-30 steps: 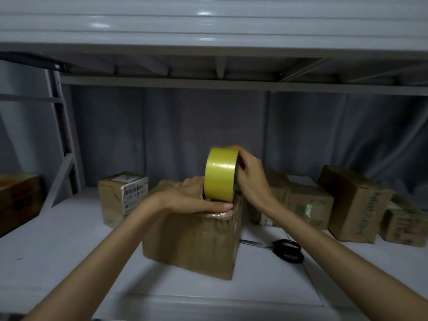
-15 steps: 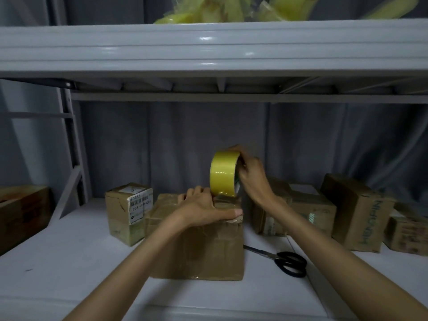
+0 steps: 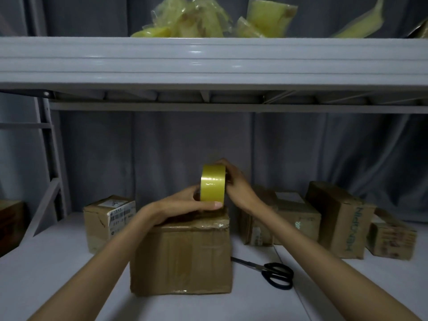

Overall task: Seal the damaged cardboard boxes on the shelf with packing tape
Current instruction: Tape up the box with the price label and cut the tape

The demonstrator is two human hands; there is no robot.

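Yellow tape roll [image 3: 213,183] stands on edge over the front cardboard box [image 3: 181,256], mid-shelf. Left hand [image 3: 185,205] pinches its lower edge, thumb flat along the bottom, wrist resting on box top. Right hand [image 3: 236,184] curls round the roll's far side & top. Vs 0.5 s ago: view tilted up, roll and hands sit lower in frame, grips unchanged. L to R: labelled small box [image 3: 107,222] far left, scissors [image 3: 273,273] just right of front box, more boxes [image 3: 340,218] behind right arm, yellow bags [image 3: 208,19] on upper shelf [image 3: 208,63].
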